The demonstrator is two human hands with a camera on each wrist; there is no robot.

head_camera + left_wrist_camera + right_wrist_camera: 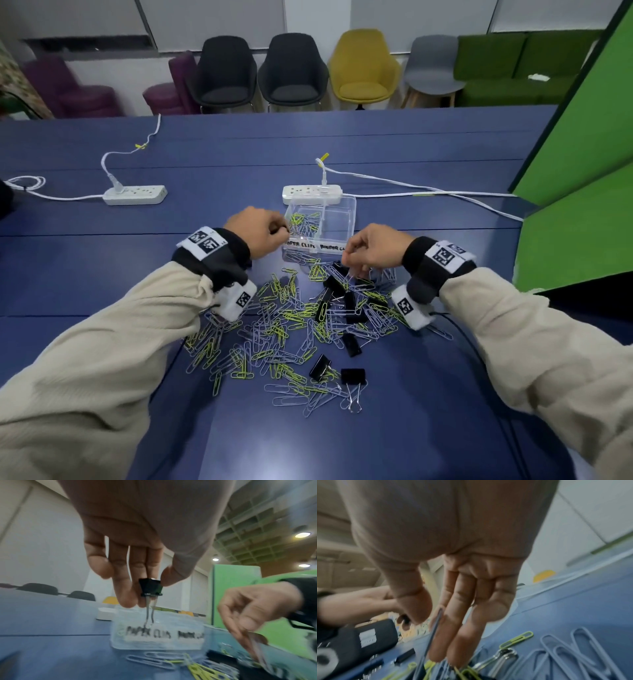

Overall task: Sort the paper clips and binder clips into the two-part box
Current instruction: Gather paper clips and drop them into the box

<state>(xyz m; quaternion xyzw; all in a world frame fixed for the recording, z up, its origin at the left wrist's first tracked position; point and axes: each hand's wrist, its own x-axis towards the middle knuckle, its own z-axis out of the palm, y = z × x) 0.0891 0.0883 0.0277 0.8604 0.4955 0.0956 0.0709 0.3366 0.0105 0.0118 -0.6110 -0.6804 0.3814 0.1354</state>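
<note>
I count roughly eight black binder clips (353,376) on table, one more in my left hand (130,555), paper clips (274,322) too many to count, one two-part box (320,224), two power strips (135,194)

Left hand (259,230): fingers curled downward, thumb and fingertips pinched together. Right hand (371,249): fingers extended downward, thumb and forefinger pinched.

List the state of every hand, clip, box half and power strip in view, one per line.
left hand: pinches a black binder clip, handles hanging down
right hand: pinches a wire handle in the pile
box, paper-clip half: partly filled
box, binder-clip half: looks empty
loose clips: unsorted on the table
left power strip: plugged
</note>
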